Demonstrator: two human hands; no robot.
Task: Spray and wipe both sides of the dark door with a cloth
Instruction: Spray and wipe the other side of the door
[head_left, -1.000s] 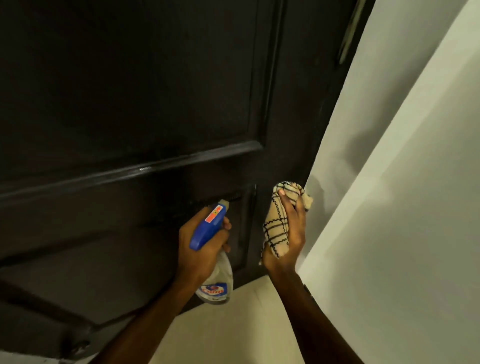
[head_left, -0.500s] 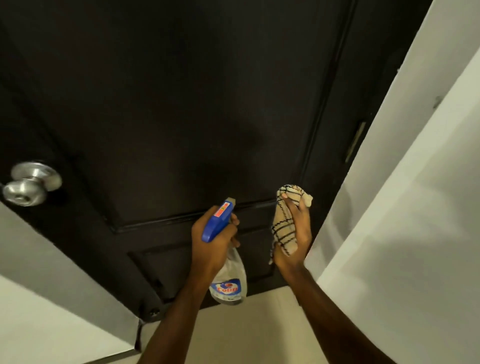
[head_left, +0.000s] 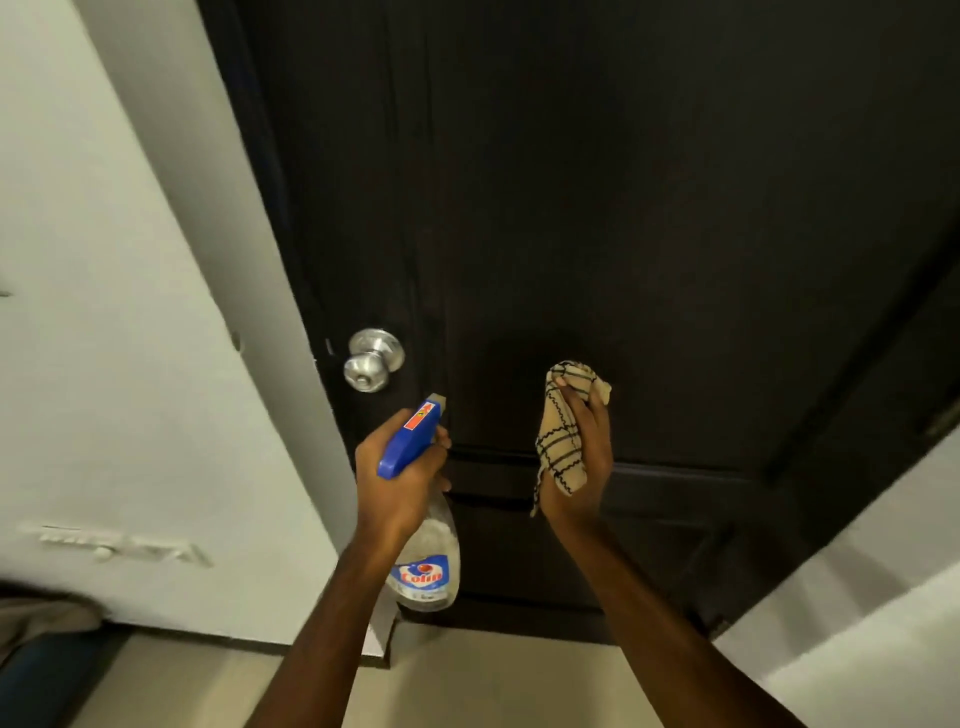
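Note:
The dark panelled door (head_left: 623, 208) fills the upper middle of the head view. Its silver knob (head_left: 371, 361) sits at the left edge. My left hand (head_left: 400, 483) grips a clear spray bottle (head_left: 428, 566) with a blue trigger head, nozzle pointed at the door just below the knob. My right hand (head_left: 584, 457) holds a bunched beige cloth (head_left: 563, 431) with black check lines, raised close to the door's middle rail. Whether the cloth touches the door is unclear.
A white wall (head_left: 130, 312) stands left of the door, with a blurred fitting (head_left: 119, 545) low on it. Another white wall (head_left: 857, 623) runs along the right. The pale floor (head_left: 493, 686) lies below. Something dark and brownish (head_left: 41, 623) sits at the lower left.
My view has swung left and up: the knob has moved from the far left toward the centre, and the left wall has come into sight. Both hands keep the same grips.

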